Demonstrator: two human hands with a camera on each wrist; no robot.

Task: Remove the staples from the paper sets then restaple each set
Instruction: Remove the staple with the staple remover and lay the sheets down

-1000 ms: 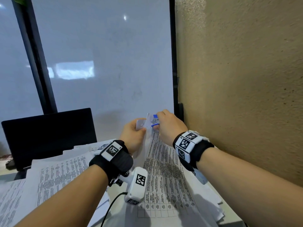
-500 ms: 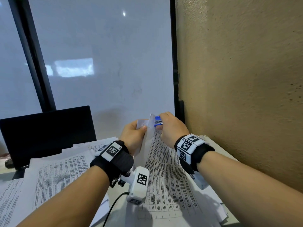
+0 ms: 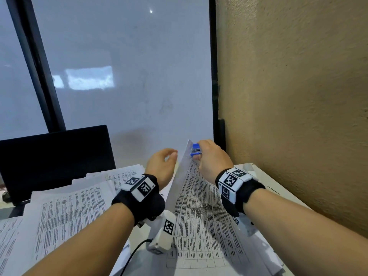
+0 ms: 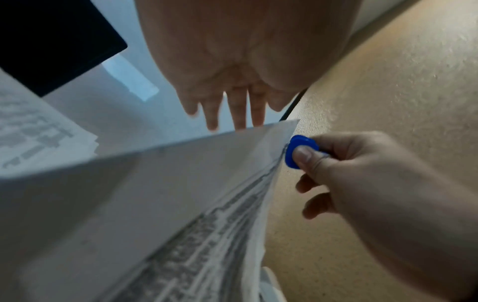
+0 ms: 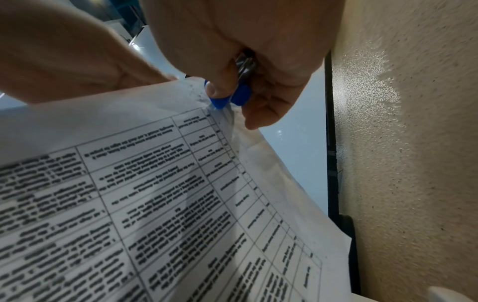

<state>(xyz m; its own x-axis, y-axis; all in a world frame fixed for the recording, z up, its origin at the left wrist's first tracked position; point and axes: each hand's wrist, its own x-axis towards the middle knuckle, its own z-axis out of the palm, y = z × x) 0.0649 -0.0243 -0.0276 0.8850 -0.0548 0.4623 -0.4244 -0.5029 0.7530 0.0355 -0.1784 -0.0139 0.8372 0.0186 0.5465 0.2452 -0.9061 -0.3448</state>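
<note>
My right hand (image 3: pixel 211 158) pinches a blue staple remover (image 3: pixel 195 150) (image 4: pixel 300 150) (image 5: pixel 227 98), whose claws bite the raised top corner of a printed paper set (image 3: pixel 199 206) (image 4: pixel 181 183) (image 5: pixel 155 183). The corner hangs lifted from the remover while the rest of the set lies on the desk. My left hand (image 3: pixel 162 166) (image 4: pixel 232 85) hovers just left of that corner with fingers straight, touching nothing. The staple itself is too small to make out.
More printed paper stacks (image 3: pixel 65 212) lie on the desk to the left. A dark monitor (image 3: pixel 55 156) stands at the back left. A tan wall (image 3: pixel 298 116) runs close along the right, and glass panes (image 3: pixel 129 76) lie behind.
My left hand has let go of the paper corner and pulled a little left and open. My right hand has kept the remover clamped on the corner and lifted it slightly.
</note>
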